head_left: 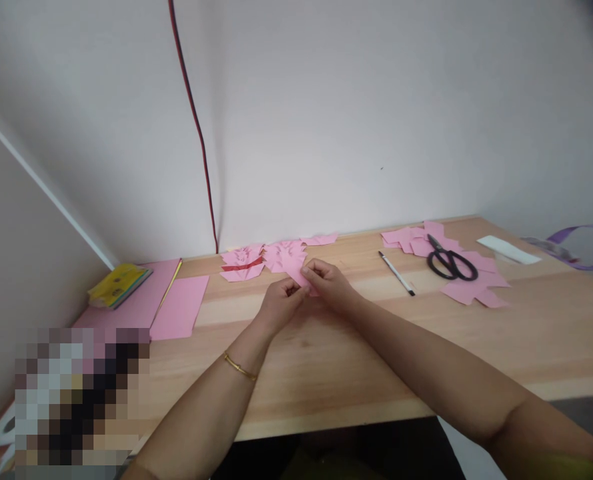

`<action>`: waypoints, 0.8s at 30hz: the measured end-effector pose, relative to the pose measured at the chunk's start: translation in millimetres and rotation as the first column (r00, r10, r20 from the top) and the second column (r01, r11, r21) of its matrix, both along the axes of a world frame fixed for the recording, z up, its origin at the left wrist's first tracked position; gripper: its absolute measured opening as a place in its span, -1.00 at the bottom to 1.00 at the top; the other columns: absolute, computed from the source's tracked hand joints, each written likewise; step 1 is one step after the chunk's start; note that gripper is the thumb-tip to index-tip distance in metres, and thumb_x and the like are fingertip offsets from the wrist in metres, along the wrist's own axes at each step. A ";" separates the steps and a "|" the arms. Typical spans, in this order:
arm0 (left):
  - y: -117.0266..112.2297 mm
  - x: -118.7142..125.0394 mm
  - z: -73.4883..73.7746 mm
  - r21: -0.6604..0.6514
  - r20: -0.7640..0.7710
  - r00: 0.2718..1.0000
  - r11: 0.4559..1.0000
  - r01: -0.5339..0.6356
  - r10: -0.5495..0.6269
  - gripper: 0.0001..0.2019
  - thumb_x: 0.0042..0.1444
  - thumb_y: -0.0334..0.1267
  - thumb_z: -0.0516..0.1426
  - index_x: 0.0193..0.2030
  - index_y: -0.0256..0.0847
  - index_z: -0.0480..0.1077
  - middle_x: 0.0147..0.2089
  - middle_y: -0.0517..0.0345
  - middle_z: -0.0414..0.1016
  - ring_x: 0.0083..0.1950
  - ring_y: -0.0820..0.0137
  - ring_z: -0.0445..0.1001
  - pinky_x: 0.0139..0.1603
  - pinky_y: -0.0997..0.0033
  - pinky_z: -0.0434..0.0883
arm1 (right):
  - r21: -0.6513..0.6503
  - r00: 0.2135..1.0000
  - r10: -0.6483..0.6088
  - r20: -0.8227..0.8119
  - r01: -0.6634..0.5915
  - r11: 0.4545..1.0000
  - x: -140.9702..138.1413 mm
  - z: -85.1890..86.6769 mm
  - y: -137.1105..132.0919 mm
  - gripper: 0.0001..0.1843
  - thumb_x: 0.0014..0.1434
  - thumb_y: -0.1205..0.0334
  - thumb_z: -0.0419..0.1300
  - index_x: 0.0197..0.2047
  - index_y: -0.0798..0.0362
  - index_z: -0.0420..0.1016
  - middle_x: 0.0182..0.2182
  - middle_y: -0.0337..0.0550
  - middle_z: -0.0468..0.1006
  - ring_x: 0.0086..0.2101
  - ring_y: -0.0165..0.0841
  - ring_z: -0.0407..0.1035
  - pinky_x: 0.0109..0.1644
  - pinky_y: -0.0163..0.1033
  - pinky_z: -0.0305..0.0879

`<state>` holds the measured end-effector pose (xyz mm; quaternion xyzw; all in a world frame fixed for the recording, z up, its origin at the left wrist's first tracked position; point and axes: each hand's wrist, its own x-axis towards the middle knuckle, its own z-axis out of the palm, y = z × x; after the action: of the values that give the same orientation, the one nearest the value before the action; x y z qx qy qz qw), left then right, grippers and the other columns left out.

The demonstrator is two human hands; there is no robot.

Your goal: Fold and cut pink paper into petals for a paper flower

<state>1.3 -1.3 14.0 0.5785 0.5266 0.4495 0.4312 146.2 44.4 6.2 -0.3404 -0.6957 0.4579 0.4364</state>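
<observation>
Both my hands meet over the middle of the wooden table (356, 373), pinching a small folded piece of pink paper (296, 270). My left hand (280, 303) grips its near left corner with fingers curled; a gold bangle sits on that wrist. My right hand (330, 281) holds the paper's right side, fingers closed on it. Just behind the hands lie several folded pink paper pieces (266, 259).
Black scissors (450, 263) rest on pink paper scraps (471, 283) at the right, with a pen (397, 274) beside them. A pink sheet (180, 307) and a yellow booklet (119, 284) lie at the left. A white slip (508, 250), purple ribbon (583, 248) and a red cable (196, 127) on the wall.
</observation>
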 end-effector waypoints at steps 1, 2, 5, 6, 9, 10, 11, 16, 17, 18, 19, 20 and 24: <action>0.2 -0.2 -1.1 0.004 -0.014 1.000 1.000 -0.002 0.002 -0.73 -0.08 -0.08 0.22 -0.55 -0.27 0.39 -0.62 0.27 0.23 -0.55 0.53 0.12 -0.53 0.50 0.04 | 0.002 1.000 -0.004 0.006 0.004 1.000 -0.1 -0.1 -0.1 -0.70 0.17 0.02 0.05 -0.45 0.06 0.27 -0.54 -0.28 0.26 -0.48 -0.44 0.14 -0.38 -0.33 0.11; 0.5 -0.6 -2.3 0.005 -0.021 1.000 1.000 -0.007 0.007 -0.73 -0.08 -0.09 0.21 -0.55 -0.28 0.40 -0.61 0.26 0.24 -0.55 0.53 0.12 -0.52 0.49 0.04 | 0.004 1.000 -0.006 0.012 0.006 1.000 -0.3 -0.3 -0.2 -0.70 0.17 0.03 0.05 -0.45 0.06 0.27 -0.54 -0.27 0.26 -0.48 -0.45 0.14 -0.38 -0.33 0.11; 0.8 -1.0 -4.2 0.009 -0.034 0.999 1.000 0.022 -0.021 -0.76 -0.05 -0.11 0.20 -0.50 -0.28 0.42 -0.58 0.25 0.27 -0.53 0.51 0.15 -0.50 0.48 0.06 | 0.011 1.000 -0.027 0.009 0.027 1.000 -1.2 -0.6 -0.2 -0.71 0.17 0.05 0.05 -0.46 0.07 0.26 -0.54 -0.28 0.24 -0.48 -0.45 0.14 -0.38 -0.33 0.10; 0.6 -0.9 -4.1 0.014 -0.047 0.998 0.999 0.034 -0.033 -0.77 -0.05 -0.12 0.19 -0.49 -0.28 0.43 -0.58 0.24 0.28 -0.52 0.51 0.15 -0.50 0.48 0.06 | 0.013 0.999 -0.033 0.004 0.033 0.999 -1.5 -0.5 -0.3 -0.72 0.17 0.06 0.05 -0.46 0.07 0.26 -0.54 -0.29 0.24 -0.48 -0.45 0.13 -0.38 -0.33 0.09; -0.2 -0.4 -2.1 0.039 -0.084 0.995 0.998 0.048 -0.045 -0.80 -0.05 -0.15 0.19 -0.48 -0.27 0.44 -0.57 0.24 0.29 -0.51 0.50 0.17 -0.47 0.47 0.09 | 0.003 1.000 -0.027 -0.007 0.027 1.000 -2.5 0.1 -1.2 -0.72 0.17 0.07 0.05 -0.47 0.07 0.25 -0.54 -0.29 0.23 -0.48 -0.46 0.12 -0.38 -0.33 0.09; -0.5 -0.5 -1.4 0.047 -0.088 0.995 0.998 0.053 -0.048 -0.80 -0.04 -0.15 0.19 -0.47 -0.27 0.45 -0.56 0.23 0.31 -0.50 0.49 0.18 -0.46 0.47 0.10 | 0.000 1.000 -0.020 -0.006 0.020 1.000 -2.7 0.2 -1.6 -0.72 0.17 0.07 0.05 -0.47 0.07 0.24 -0.54 -0.30 0.23 -0.48 -0.46 0.12 -0.38 -0.33 0.09; -0.6 -0.6 -0.9 0.054 -0.089 0.994 0.997 0.061 -0.056 -0.81 -0.04 -0.16 0.18 -0.45 -0.27 0.46 -0.54 0.22 0.33 -0.49 0.48 0.20 -0.45 0.47 0.12 | 0.000 1.000 -0.015 -0.003 0.015 1.000 -2.9 0.2 -2.0 -0.72 0.17 0.07 0.05 -0.47 0.07 0.24 -0.54 -0.30 0.22 -0.48 -0.46 0.12 -0.38 -0.33 0.09; -0.1 -1.8 -2.4 0.019 -0.059 0.996 0.998 0.064 -0.063 -0.79 -0.06 -0.15 0.20 -0.50 -0.28 0.44 -0.56 0.22 0.32 -0.51 0.50 0.19 -0.49 0.49 0.10 | 0.005 1.000 -0.009 0.006 0.008 1.000 -2.2 -0.7 -1.0 -0.71 0.17 0.04 0.05 -0.46 0.07 0.25 -0.53 -0.28 0.23 -0.47 -0.45 0.13 -0.38 -0.33 0.10; 0.1 -1.8 -3.2 0.000 -0.038 0.998 0.998 0.059 -0.059 -0.78 -0.06 -0.14 0.20 -0.52 -0.28 0.42 -0.57 0.22 0.31 -0.52 0.51 0.19 -0.50 0.49 0.09 | 0.006 1.000 -0.014 0.004 0.014 1.000 -1.7 -0.6 -0.2 -0.71 0.17 0.04 0.05 -0.46 0.07 0.25 -0.53 -0.28 0.23 -0.47 -0.45 0.13 -0.38 -0.33 0.10; 0.3 -1.7 -4.0 -0.015 -0.009 0.999 0.999 0.052 -0.052 -0.78 -0.07 -0.14 0.21 -0.51 -0.28 0.41 -0.57 0.23 0.31 -0.53 0.51 0.18 -0.50 0.50 0.09 | 0.009 1.000 -0.022 0.004 0.022 1.000 -1.1 -0.4 0.5 -0.71 0.16 0.04 0.05 -0.46 0.07 0.25 -0.54 -0.28 0.23 -0.47 -0.45 0.13 -0.38 -0.33 0.10; 0.8 -1.5 -4.8 -0.026 0.027 0.999 0.999 0.037 -0.036 -0.78 -0.07 -0.13 0.21 -0.51 -0.27 0.40 -0.57 0.23 0.31 -0.53 0.52 0.19 -0.51 0.50 0.09 | 0.017 1.000 -0.028 0.006 0.028 0.999 -0.6 -0.1 1.3 -0.71 0.16 0.04 0.05 -0.46 0.07 0.26 -0.54 -0.28 0.23 -0.47 -0.45 0.13 -0.38 -0.33 0.10; 1.5 -1.4 -5.5 -0.031 0.073 0.997 0.999 0.011 -0.009 -0.77 -0.07 -0.12 0.22 -0.51 -0.26 0.38 -0.57 0.24 0.32 -0.54 0.53 0.19 -0.51 0.50 0.10 | 0.028 0.999 -0.033 0.012 0.032 0.999 -0.1 0.2 2.0 -0.71 0.16 0.04 0.06 -0.46 0.07 0.26 -0.54 -0.28 0.24 -0.47 -0.45 0.13 -0.37 -0.33 0.10; 6.8 -2.4 -7.1 -0.039 0.302 0.944 0.991 -0.125 0.131 -0.72 -0.06 -0.09 0.21 -0.55 -0.24 0.29 -0.60 0.25 0.30 -0.54 0.53 0.24 -0.48 0.52 0.16 | 0.071 0.999 -0.024 0.041 0.022 0.997 0.3 -0.4 3.5 -0.70 0.16 0.03 0.06 -0.47 0.07 0.25 -0.55 -0.28 0.25 -0.47 -0.45 0.14 -0.37 -0.32 0.11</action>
<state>-1.1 5.5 6.9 0.4629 0.4948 0.5548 0.4827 146.5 48.0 5.8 -0.3423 -0.7163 0.4209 0.4388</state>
